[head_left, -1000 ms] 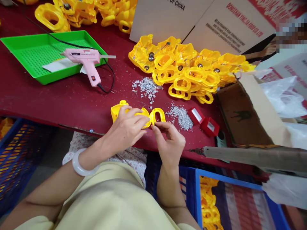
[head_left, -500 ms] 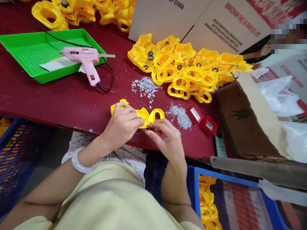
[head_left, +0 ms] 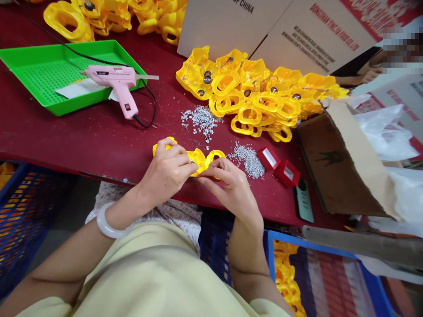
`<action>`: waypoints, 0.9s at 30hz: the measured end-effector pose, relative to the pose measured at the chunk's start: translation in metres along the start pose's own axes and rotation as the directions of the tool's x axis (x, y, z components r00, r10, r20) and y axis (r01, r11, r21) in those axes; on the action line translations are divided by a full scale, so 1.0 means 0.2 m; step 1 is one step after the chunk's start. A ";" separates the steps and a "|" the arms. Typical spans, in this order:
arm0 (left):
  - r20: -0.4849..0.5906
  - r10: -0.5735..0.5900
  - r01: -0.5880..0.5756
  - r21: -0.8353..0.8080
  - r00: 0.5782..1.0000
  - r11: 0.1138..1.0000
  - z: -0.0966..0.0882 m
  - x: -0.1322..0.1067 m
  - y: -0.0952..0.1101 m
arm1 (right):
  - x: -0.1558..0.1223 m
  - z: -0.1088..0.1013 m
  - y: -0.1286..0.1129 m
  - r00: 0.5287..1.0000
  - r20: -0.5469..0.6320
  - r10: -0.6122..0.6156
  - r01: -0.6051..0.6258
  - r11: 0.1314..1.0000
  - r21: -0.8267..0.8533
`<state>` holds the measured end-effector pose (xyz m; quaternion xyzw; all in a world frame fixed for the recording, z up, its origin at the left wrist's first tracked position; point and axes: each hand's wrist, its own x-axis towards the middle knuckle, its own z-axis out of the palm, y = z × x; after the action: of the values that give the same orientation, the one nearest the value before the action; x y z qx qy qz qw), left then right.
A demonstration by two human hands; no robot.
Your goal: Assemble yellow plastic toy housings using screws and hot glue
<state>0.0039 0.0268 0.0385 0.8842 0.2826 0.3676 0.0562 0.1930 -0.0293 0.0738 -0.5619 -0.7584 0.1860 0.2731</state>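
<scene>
My left hand [head_left: 167, 169] grips the left end of a yellow moulded plastic piece [head_left: 201, 159] just above the table's front edge. My right hand [head_left: 229, 182] pinches the piece from the right, its fingers lying over the middle and partly hiding the oval loop. Behind my hands lies a heap of similar yellow pieces [head_left: 254, 94], several with small metal studs. Two patches of loose silver rhinestones [head_left: 201, 121] [head_left: 247, 160] sit on the dark red table [head_left: 99, 141] between the heap and my hands. A white bangle [head_left: 109, 224] circles my left wrist.
A pink hot glue gun [head_left: 112, 77] rests in a green tray [head_left: 59, 105] at left. Two small red boxes [head_left: 277, 166] stand at right beside an open cardboard box [head_left: 340, 163]. A blue crate [head_left: 317, 246] of yellow pieces sits below the table edge.
My right hand has moved up and left, covering more of the yellow piece. The view has shifted slightly, and the grey pole at lower right has slid rightward.
</scene>
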 end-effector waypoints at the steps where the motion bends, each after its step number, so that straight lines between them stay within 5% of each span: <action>1: -0.004 0.004 -0.004 -0.008 1.000 1.000 0.00 0.00 0.00 | 0.00 0.00 0.01 1.000 0.016 0.017 -0.018 0.999 0.039; 5: -0.084 -0.013 0.012 -0.006 0.996 1.000 -0.02 -0.04 0.00 | 0.02 0.04 0.04 0.990 0.046 0.130 -0.138 0.943 0.303; 10: -0.245 -0.185 0.196 0.019 0.952 0.980 -0.05 -0.13 0.02 | 0.05 0.12 0.07 0.929 0.003 0.369 -0.314 0.786 0.532; 21: -0.160 -0.285 0.267 -0.122 0.945 0.956 -0.01 -0.15 0.08 | 0.05 0.18 0.05 0.854 0.174 0.491 -0.443 0.508 0.739; 27: -0.161 -0.300 0.276 -0.155 0.940 0.949 0.01 -0.16 0.08 | 0.06 0.22 0.02 0.917 0.030 0.397 -0.312 0.670 0.673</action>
<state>-0.0047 -0.0039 0.0217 0.7902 0.3884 0.4526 0.1410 0.1663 -0.0155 0.0387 -0.5734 -0.4998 0.4597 0.4584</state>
